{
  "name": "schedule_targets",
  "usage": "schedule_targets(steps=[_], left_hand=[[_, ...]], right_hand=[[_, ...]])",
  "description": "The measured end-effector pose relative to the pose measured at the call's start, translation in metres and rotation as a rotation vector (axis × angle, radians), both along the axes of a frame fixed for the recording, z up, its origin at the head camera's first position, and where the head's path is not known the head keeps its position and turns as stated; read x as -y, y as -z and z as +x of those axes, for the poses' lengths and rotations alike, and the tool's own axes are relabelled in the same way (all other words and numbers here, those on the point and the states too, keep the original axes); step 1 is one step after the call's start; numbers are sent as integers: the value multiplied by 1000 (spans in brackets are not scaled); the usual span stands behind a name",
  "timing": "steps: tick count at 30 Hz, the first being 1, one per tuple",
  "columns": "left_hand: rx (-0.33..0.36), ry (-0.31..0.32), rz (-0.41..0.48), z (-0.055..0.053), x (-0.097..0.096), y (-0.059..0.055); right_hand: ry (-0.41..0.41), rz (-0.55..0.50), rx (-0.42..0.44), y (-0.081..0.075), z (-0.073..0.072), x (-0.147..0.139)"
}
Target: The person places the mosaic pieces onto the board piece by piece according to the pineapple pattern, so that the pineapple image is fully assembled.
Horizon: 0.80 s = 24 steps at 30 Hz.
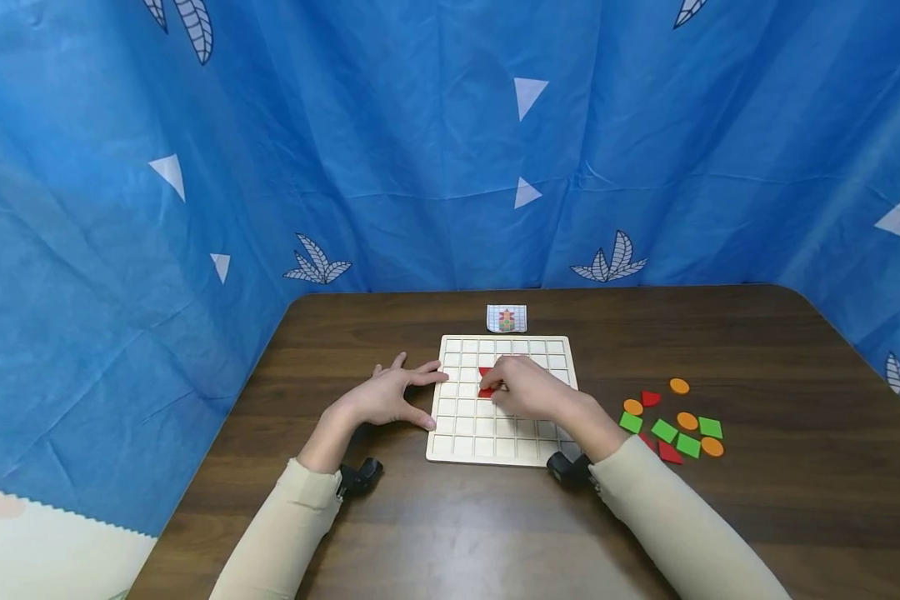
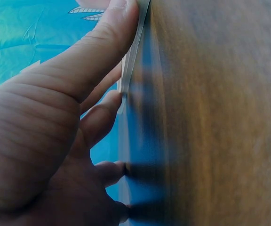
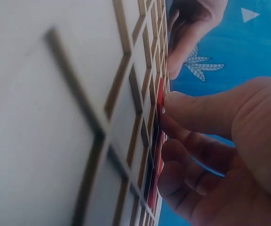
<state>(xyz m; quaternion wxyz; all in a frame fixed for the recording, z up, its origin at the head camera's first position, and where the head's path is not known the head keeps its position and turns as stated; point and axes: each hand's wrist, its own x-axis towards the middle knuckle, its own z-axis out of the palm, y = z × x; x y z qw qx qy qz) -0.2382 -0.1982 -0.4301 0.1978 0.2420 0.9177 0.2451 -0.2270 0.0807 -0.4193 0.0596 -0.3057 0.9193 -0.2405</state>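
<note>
the left hand [image 1: 390,395] and right hand [image 1: 527,388] are bare. a plain cream left sleeve [image 1: 279,530] and matching right sleeve [image 1: 678,517] run long, creased near their ends. a small black left wrist camera [image 1: 362,477] and black right wrist camera [image 1: 567,469] look rounded and chunky.

A pale board [image 1: 457,442] lies flat on the table [image 1: 480,542], square, its face divided by raised ridges into a grid of shallow square cells. The left hand [image 1: 386,396] rests at its left edge, thumb nearer than the fingers. Left of the board's middle, the right hand [image 1: 528,387] pinches a thin red piece [image 1: 486,393] low over the cells. More red [image 1: 484,372] shows just beyond, on the far side of the fingers; whether it belongs to the same piece is hidden by the hand.
</note>
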Motion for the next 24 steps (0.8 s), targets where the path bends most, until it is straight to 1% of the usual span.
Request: schedule_targets(steps=[3, 6, 10, 16, 22, 24], left_hand=[[3, 1, -3, 0, 0, -1], [8, -4, -4, 0, 0, -1], [8, -10, 0, 0, 0, 0], [2, -6, -6, 0, 0, 1], [11, -12, 2, 0, -1, 0], [9, -12, 3, 1, -1, 0]], right_hand=[[-30, 10, -10, 0, 3, -6], [-36, 35, -10, -1, 8, -14], [-7, 56, -18, -4, 16, -27], [28, 58, -22, -6, 26, -48], [28, 40, -20, -7, 35, -74], [27, 32, -33, -8, 37, -84]])
